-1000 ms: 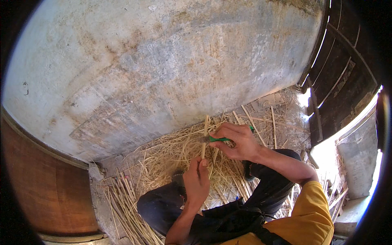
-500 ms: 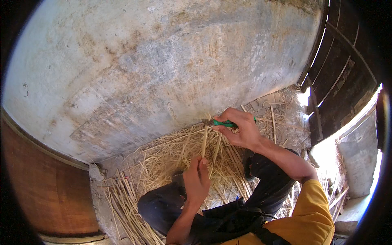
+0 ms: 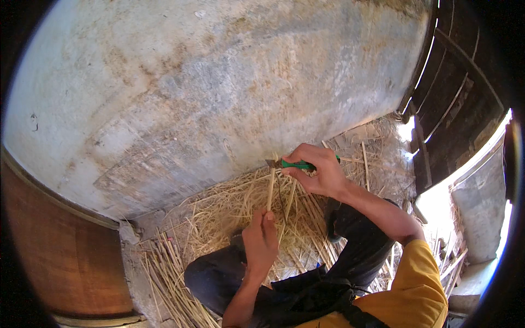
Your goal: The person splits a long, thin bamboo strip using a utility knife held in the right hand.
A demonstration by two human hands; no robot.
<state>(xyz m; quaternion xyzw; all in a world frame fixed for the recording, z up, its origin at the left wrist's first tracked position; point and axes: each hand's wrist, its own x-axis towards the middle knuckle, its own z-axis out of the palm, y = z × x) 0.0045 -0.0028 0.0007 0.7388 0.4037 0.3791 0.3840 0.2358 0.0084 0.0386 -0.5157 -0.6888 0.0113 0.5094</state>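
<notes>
My left hand (image 3: 261, 236) is closed, pinching the lower end of a pale, narrow strip (image 3: 270, 189) that looks like split bamboo. The strip stands nearly upright above my lap. My right hand (image 3: 322, 170) is wrapped round the green handle of a knife (image 3: 299, 164). Its short, dark blade reaches left and meets the strip's upper end. A small pale curl rises at that spot. Whether the blade is cutting into the strip or only lying against it is hard to tell at this size.
A heap of pale shavings (image 3: 219, 210) covers the floor before my legs. Several thin sticks (image 3: 169, 268) lie in a bundle at the left. A stained wall (image 3: 229, 98) rises close in front; a brown wooden panel (image 3: 60, 246) stands left, dark boards (image 3: 459, 98) right.
The strip, the knife and both hands have shifted slightly left. The blade and the curl at the strip's top show more plainly. Both grips are the same.
</notes>
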